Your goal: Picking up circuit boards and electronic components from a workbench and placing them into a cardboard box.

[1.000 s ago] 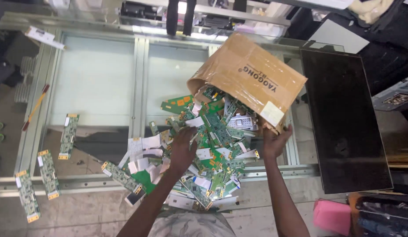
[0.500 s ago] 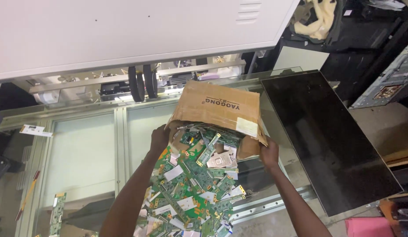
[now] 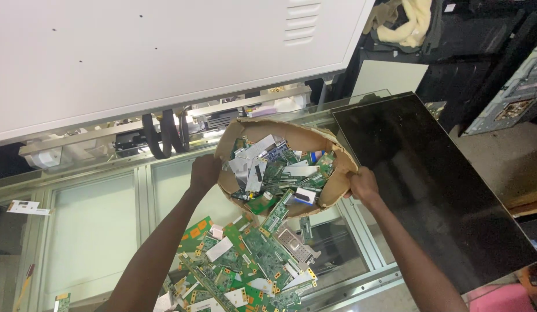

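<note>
1. Large white panel (image 3: 164, 52) across the far left; dark flat screen (image 3: 436, 185) lying to the right.
2. Glass-topped counter (image 3: 95, 231) underneath, carrying a heap of green circuit boards (image 3: 245, 266) at the near centre.
3. Torn cardboard box (image 3: 283, 167) tipped above the heap, full of boards.
4. Left hand (image 3: 205, 172) and right hand (image 3: 363, 185), fingers clamped on the box's opposite edges.

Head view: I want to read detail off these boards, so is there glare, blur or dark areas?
Head view: the white panel is bright and nearly washed out; the boards and box look reasonably sharp; the black panel shows a faint sheen; the top right corner is dim.
</note>
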